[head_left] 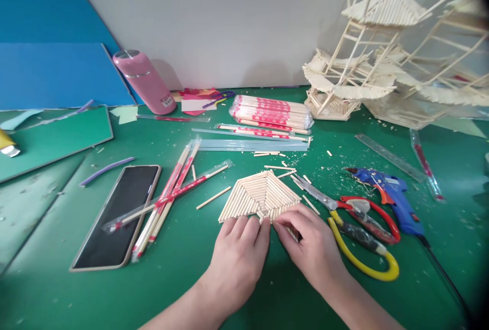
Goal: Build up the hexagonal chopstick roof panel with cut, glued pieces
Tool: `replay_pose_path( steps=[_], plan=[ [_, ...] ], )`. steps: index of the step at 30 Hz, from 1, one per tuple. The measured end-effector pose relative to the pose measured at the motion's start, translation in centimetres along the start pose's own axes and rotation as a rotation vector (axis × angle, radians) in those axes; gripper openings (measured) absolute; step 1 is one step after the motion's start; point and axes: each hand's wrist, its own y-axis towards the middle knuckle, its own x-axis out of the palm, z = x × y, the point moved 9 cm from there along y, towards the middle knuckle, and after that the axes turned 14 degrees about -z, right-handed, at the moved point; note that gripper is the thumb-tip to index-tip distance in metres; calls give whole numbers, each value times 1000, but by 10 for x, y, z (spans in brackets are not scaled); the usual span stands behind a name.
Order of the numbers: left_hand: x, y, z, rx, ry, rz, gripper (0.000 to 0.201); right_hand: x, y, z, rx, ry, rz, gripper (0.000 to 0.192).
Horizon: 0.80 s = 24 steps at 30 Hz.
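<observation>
A fan-shaped panel (263,192) of short wooden sticks laid side by side lies in front of me on the green table. My left hand (240,248) has its fingers curled over the panel's near left edge, thumb side close to the centre. On the near right edge, the thumb and fingers of my right hand (305,243) close together on the panel. Whether a loose bit of stick is also between those fingertips is hidden. Cut stick pieces lie around the panel, and red-and-yellow-handled scissors (344,208) rest just right of it.
A blue glue gun (389,192) with a black cord lies at right, near a clear ruler (389,157). Wrapped chopsticks (171,192) cross a phone (118,218) at left. Behind are a chopstick bundle (271,112), a pink bottle (145,83) and a stick-built tower (355,65).
</observation>
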Motion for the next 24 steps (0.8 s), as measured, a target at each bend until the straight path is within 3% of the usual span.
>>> replay_pose_path(
  steps=[6,13,16,20,24],
  plan=[
    [-20,-13,-20,-85,-148,150,16,-28,-8,3,24,87,132,8],
    [-37,-35,-49,-189,-220,246,7,-102,-63,51,233,187,599,22],
    [-44,-43,-61,-229,-188,253,17,-119,-87,62,300,172,720,27],
    [-46,-43,-79,-319,-91,175,25,-118,-103,71,372,156,758,28],
    [-34,-23,-90,-361,79,-44,22,-106,-103,74,366,212,727,30]
  ],
)
